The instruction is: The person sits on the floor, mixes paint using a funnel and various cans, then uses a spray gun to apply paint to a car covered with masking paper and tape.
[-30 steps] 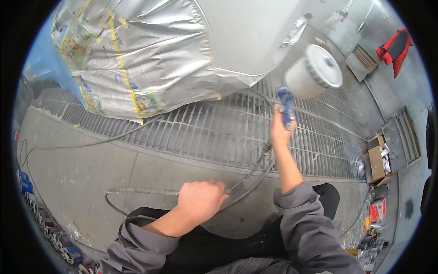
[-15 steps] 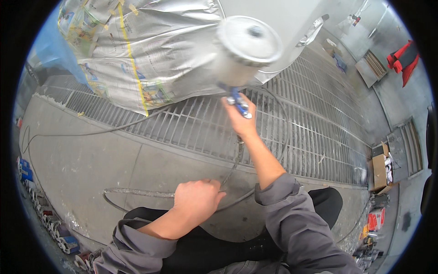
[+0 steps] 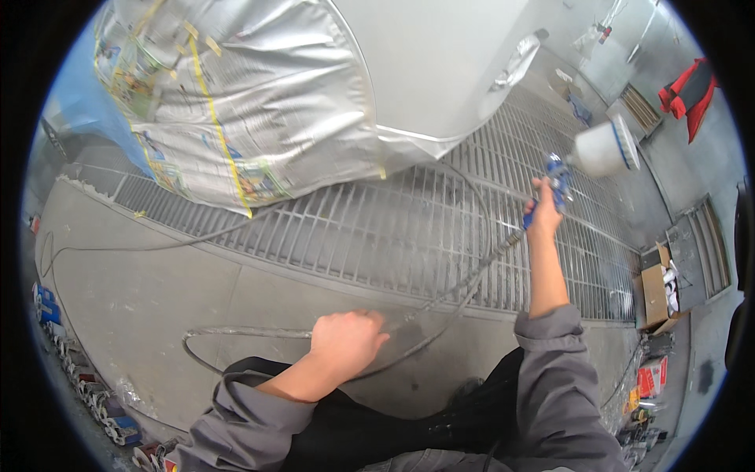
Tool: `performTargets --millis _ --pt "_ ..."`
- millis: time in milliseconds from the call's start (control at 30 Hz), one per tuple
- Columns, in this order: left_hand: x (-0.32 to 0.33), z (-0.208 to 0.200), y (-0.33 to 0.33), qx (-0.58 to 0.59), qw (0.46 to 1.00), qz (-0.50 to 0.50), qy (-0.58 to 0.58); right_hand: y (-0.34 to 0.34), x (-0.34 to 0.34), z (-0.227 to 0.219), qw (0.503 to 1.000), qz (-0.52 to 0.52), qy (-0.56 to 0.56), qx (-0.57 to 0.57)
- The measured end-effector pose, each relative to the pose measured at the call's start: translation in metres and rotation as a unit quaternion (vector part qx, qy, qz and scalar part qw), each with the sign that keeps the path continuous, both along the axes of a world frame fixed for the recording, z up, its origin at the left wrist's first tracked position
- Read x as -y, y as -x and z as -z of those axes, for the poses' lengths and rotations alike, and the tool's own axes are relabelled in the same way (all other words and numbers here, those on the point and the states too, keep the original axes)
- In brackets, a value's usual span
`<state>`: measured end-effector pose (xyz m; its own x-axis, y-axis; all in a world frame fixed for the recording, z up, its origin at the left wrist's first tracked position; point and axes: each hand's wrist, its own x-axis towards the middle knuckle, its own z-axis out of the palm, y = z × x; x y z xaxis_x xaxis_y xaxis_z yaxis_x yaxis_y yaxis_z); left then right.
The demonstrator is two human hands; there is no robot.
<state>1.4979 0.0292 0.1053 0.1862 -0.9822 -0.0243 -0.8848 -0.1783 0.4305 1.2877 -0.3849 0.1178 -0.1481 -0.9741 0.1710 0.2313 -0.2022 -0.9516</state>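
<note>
My right hand, stretched out at the right, is closed round the handle of a blue spray gun. The gun's white paint cup tilts over to the right. From the handle an air hose slants down to my left hand. That hand is closed round the hose in front of my knees, its fingertips mostly hidden; a loop of hose comes out on its left. Ahead stands a silver-grey car body panel, with silver-coated masking sheet taped over the part to its left.
Metal floor grating runs under the car panel, with concrete floor nearer me. Paint cans line the lower left edge. A cardboard box sits by the right wall, and a red and black garment hangs above.
My right hand has swung the spray gun to the right, away from the masked part, and the cup has tipped sideways. My left hand stays nearly in place on the hose.
</note>
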Motion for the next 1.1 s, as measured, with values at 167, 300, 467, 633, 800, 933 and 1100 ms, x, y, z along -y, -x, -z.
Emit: performTargets --millis 167,300,467,633,800,933,1100 --pt "-0.007 0.033 -0.042 0.063 0.992 0.039 -0.105 0.037 -0.033 -0.014 0.995 -0.011 -0.069 0.077" --pt "0.002 0.057 -0.066 0.053 0.983 0.051 -0.167 0.045 -0.079 0.005 0.990 0.025 -0.101 0.095" --pt "0.004 0.078 -0.084 0.035 0.986 0.064 -0.150 0.018 -0.097 -0.011 0.996 -0.028 -0.064 0.058" --pt "-0.049 0.093 -0.090 0.047 0.984 0.097 -0.142 -0.013 -0.128 -0.087 0.994 -0.099 -0.045 0.015" --pt "-0.086 -0.045 -0.092 -0.034 0.985 0.123 -0.115 0.025 -0.117 -0.281 0.981 -0.158 -0.073 -0.087" --pt "-0.097 -0.143 -0.082 -0.085 0.979 0.118 -0.140 0.058 -0.085 -0.435 0.970 -0.176 -0.066 -0.155" --pt "-0.108 -0.226 -0.069 -0.134 0.956 0.091 -0.246 0.080 -0.028 -0.596 0.965 -0.183 -0.060 -0.178"
